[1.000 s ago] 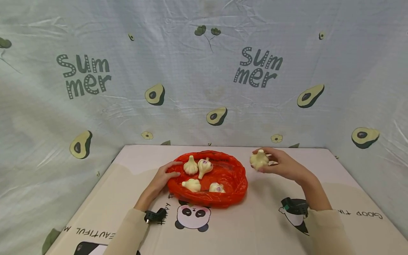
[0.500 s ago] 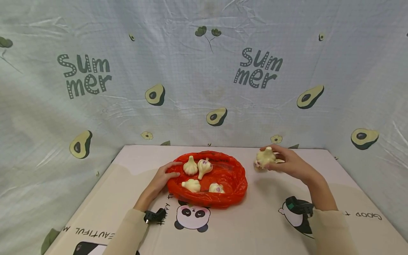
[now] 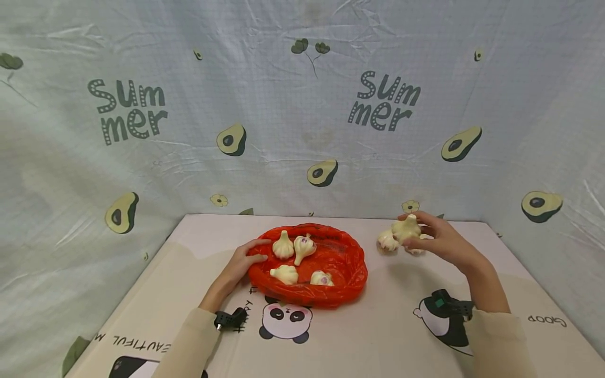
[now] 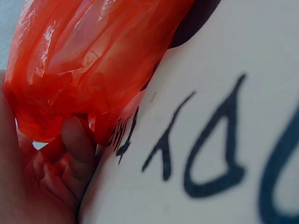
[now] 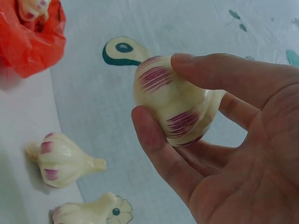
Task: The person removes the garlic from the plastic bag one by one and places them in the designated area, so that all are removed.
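My right hand [image 3: 446,242] holds a garlic bulb [image 3: 406,229] up over the table, pinched between thumb and fingers. In the right wrist view this bulb [image 5: 163,95] shows purple streaks. Just behind and below it, two more garlic bulbs [image 3: 386,242] lie on the table, partly hidden by the hand in the head view. My left hand [image 3: 241,263] grips the left side of a red plastic bag [image 3: 326,300] with an open, rolled rim. Several garlic bulbs [image 3: 282,245] lie inside the bag. In the left wrist view, fingers [image 4: 77,140] curl against the red plastic [image 4: 93,51].
The pale tabletop [image 3: 368,336] carries printed panda [image 3: 285,321] and lettering designs. A printed curtain [image 3: 274,105] with avocados and words hangs close behind and at both sides. The bag stands between the two hands.
My right hand has moved to the right and slightly back with the garlic bulb, and the loose bulbs behind it have come into sight. The left hand and bag stay in place.
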Motion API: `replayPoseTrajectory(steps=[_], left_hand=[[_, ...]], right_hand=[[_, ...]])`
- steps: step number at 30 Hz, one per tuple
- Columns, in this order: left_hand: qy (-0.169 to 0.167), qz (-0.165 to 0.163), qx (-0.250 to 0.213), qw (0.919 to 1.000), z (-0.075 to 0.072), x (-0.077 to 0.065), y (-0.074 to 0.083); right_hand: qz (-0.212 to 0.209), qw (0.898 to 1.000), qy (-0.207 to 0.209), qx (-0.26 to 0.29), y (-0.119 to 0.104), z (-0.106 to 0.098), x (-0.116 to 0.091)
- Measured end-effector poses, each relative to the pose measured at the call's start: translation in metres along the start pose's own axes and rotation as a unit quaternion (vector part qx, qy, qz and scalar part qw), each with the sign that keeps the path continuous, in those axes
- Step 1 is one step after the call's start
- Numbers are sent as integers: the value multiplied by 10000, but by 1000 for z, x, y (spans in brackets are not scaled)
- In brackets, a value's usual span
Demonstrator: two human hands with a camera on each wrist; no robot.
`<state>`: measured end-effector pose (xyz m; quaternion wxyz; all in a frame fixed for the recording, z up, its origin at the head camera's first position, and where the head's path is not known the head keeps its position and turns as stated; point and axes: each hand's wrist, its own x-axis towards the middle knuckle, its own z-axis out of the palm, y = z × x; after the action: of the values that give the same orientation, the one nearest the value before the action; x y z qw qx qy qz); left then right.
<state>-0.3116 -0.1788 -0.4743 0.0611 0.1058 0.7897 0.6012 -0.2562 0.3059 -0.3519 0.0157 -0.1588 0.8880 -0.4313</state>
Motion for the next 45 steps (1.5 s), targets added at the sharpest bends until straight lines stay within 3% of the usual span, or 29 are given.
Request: replayPoseTrajectory(steps=[10, 45], left_hand=[[-41, -62, -132, 9999, 1, 1, 0], [18, 49, -21, 10000, 0, 2, -1]], right_hand=[[136, 9998, 148, -88, 5, -7, -4], [-72, 9979, 641, 78, 33, -24, -11]])
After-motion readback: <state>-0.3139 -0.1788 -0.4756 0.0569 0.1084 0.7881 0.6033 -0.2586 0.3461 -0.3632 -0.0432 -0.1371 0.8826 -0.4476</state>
